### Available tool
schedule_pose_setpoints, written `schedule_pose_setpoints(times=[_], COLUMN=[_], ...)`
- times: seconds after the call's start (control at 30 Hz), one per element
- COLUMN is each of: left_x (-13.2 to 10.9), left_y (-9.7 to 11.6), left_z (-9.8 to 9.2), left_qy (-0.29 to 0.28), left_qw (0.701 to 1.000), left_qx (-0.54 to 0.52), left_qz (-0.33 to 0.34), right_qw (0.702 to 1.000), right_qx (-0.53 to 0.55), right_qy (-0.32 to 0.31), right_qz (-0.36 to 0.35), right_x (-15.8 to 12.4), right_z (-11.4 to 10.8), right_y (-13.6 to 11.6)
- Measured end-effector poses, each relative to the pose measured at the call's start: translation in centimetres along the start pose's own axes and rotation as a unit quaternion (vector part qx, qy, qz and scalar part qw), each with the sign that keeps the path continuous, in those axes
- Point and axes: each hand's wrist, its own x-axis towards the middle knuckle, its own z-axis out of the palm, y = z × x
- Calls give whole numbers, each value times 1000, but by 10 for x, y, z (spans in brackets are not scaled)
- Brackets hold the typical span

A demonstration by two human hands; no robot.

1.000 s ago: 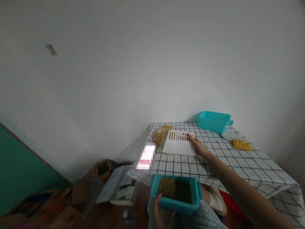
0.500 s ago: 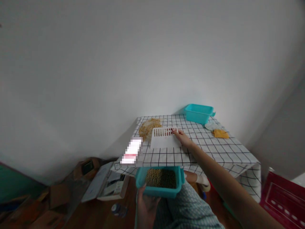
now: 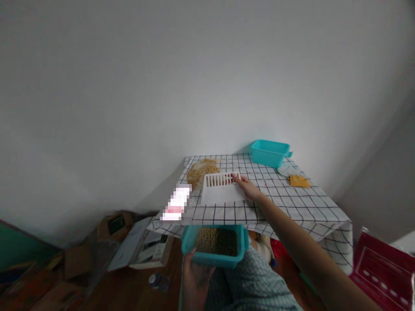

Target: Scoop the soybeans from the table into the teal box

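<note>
My right hand (image 3: 244, 185) reaches over the table and grips the right side of a white slotted plastic board (image 3: 223, 194); its row of slots faces the wall. Just beyond the board's left corner lies a spread of pale yellow beans (image 3: 202, 170). Below the table's front edge, my left hand (image 3: 196, 268) supports a teal plastic bin (image 3: 214, 259) from beneath, thumb against its near wall. Inside the bin are yellowish beans (image 3: 206, 239) on the left and dark green beans (image 3: 227, 242) on the right.
Another teal bin (image 3: 270, 153) stands at the back right, near a yellow cloth (image 3: 298, 181) and a pale flat item (image 3: 285, 170). A blurred-out bright rectangle (image 3: 177, 203) lies front left. Boxes (image 3: 152, 250) and a bottle (image 3: 158, 281) are on the floor; a red panel (image 3: 384, 272) stands right.
The white board has shifted slightly left and toward the table's front edge with my right hand. The view has moved a little; my left hand still supports the bin.
</note>
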Motion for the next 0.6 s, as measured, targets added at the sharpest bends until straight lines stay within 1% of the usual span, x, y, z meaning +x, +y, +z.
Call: schedule_pose_setpoints(times=[0.13,0.3,0.4,0.53,0.6], left_x=[2,4,4,1,-3], left_y=[-1,-2,-2,-2,-2], left_z=[-2,-6,-8,-7,-5], left_qy=[-4,-22,-27,-24,-29], left_qw=[1000,1000,1000,1000,999], left_qx=[-13,-18,-7,-18,-17], left_qz=[-4,-1,-2,-3,1], right_qw=[1000,1000,999,999,999], right_qx=[-5,-1,3,-4,-15], right_qy=[-30,-24,-33,-44,-39], right_qz=[6,1,-7,22,20], right_x=[0,0,-1,-4,-6], right_z=[-1,-2,0,3,4], right_y=[1,1,0,-2,-3])
